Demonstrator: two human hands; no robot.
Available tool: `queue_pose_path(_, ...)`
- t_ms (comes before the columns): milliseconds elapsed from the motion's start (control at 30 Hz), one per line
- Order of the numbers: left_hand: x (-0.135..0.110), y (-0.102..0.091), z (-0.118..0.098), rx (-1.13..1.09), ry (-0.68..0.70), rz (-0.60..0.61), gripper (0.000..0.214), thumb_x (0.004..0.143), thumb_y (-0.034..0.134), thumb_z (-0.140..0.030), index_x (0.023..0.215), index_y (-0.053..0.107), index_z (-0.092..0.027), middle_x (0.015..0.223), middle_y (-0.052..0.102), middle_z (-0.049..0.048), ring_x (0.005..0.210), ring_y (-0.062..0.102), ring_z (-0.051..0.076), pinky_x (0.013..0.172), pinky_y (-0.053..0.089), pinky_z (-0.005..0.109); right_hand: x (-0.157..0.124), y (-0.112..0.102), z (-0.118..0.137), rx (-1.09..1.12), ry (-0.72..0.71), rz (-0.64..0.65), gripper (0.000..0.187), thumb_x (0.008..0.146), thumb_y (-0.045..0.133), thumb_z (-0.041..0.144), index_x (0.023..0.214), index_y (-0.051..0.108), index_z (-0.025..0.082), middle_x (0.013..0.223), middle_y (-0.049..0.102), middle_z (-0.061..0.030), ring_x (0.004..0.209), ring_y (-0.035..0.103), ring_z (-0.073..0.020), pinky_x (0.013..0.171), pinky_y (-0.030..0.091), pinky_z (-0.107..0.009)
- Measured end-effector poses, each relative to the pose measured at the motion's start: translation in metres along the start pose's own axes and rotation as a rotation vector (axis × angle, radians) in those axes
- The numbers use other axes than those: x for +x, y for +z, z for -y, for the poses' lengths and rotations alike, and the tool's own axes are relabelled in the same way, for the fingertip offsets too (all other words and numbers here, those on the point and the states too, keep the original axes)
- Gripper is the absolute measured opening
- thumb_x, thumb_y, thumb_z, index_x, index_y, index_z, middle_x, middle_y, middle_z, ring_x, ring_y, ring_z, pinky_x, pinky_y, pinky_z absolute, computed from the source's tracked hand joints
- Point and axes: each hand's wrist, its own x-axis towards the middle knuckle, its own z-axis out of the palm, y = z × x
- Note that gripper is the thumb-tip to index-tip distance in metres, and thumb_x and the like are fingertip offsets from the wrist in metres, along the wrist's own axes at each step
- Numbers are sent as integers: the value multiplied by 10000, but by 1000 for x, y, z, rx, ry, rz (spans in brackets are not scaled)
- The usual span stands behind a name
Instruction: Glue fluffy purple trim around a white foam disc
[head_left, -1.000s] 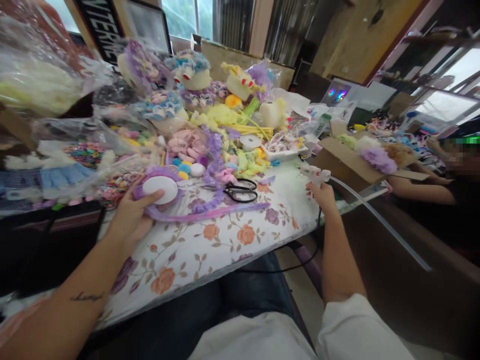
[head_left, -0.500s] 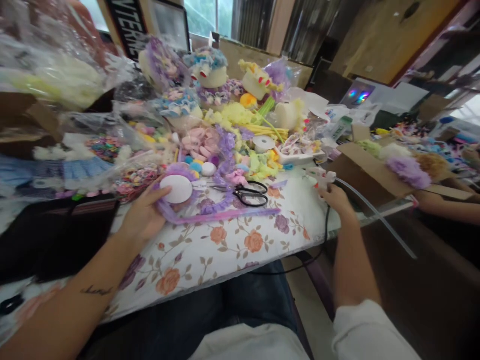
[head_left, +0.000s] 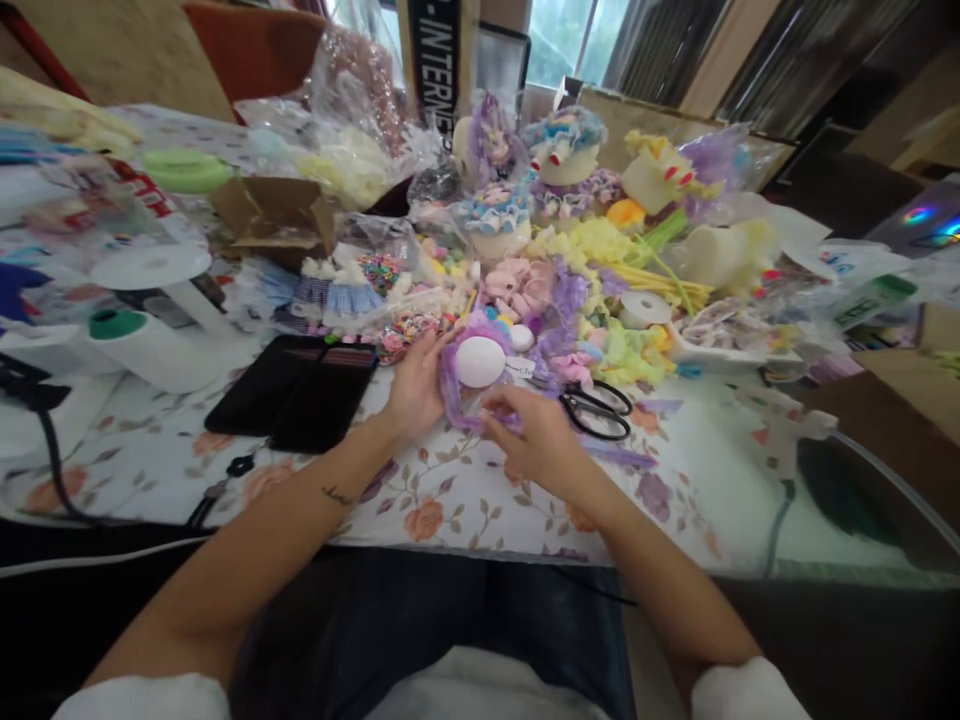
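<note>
My left hand [head_left: 420, 390] is closed on the edge of a round white piece [head_left: 481, 362] with purple tulle trim [head_left: 452, 385] around it. At the piece's lower right, my right hand [head_left: 536, 435] has its thumb and finger pinched at the tulle; the exact contact is partly hidden. A small white tag [head_left: 519, 368] shows at the piece's right side. Black-handled scissors [head_left: 598, 410] lie just beyond my right hand. Loose purple ribbon [head_left: 622, 455] stretches across the tablecloth below them. Farther right stands a white glue gun [head_left: 784, 425], apart from both hands.
Two black phones [head_left: 292, 395] lie at left. Behind the hands is a heap of pink fabric pieces [head_left: 517, 288], yellow trims and decorated hats [head_left: 566, 145]. A ribbon spool [head_left: 646, 308] sits nearby, a cardboard box [head_left: 885, 430] at right. Cables hang at the left edge.
My right hand has let go of the glue gun and come left to the white piece's trim. My left hand still holds the piece. The view has turned left.
</note>
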Motion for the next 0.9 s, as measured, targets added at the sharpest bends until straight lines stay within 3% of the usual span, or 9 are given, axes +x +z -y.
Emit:
queue_pose_path(133,-3,0,2,81,47,20,576,947,316,-564,1322,531,-183,1252,673,100,1156,638,258,964,537,407,26,37,-1,-33,106,-127,92,905,575,287,892,582,196,836,686,-40,769,630,-185,732,459,-305)
queue_pose_path(300,-4,-1,7,147,48,57,646,934,290,-624,1362,507,-191,1205,690,106,1117,652,263,958,533,424,30,56,-6,-17,129,-222,85,824,628,243,864,558,216,822,653,-26,755,588,-181,726,446,-306)
queue_pose_path(400,-4,-1,9,136,31,17,621,942,271,-580,1352,529,-191,1176,703,98,1117,653,255,958,532,418,25,59,-5,137,98,-243,90,791,610,231,861,554,227,803,638,-4,741,583,-165,735,470,-297)
queue_pose_path(533,-2,-4,11,162,102,8,565,870,313,-358,1344,558,-171,1177,708,83,1163,631,242,981,520,408,19,55,0,283,32,-247,130,806,588,289,917,573,224,826,648,-10,766,601,-163,756,499,-298)
queue_pose_path(700,-3,-11,12,223,149,66,821,560,458,-153,1376,540,-195,1305,652,68,1083,659,220,905,551,344,13,48,6,330,-24,-237,137,850,553,300,955,598,224,855,663,-26,782,612,-163,766,511,-299)
queue_pose_path(800,-5,-11,12,245,115,69,895,518,534,-85,1398,511,-242,1337,631,49,1010,669,175,806,553,247,10,47,8,350,-51,-238,145,859,549,289,972,607,217,865,666,-31,775,611,-162,757,508,-296)
queue_pose_path(900,-4,-9,13,269,152,53,886,535,645,-73,1392,508,-251,1392,589,63,1055,656,187,794,546,226,8,48,8,362,-67,-228,157,872,545,293,995,607,218,893,665,-34,760,599,-156,734,498,-288)
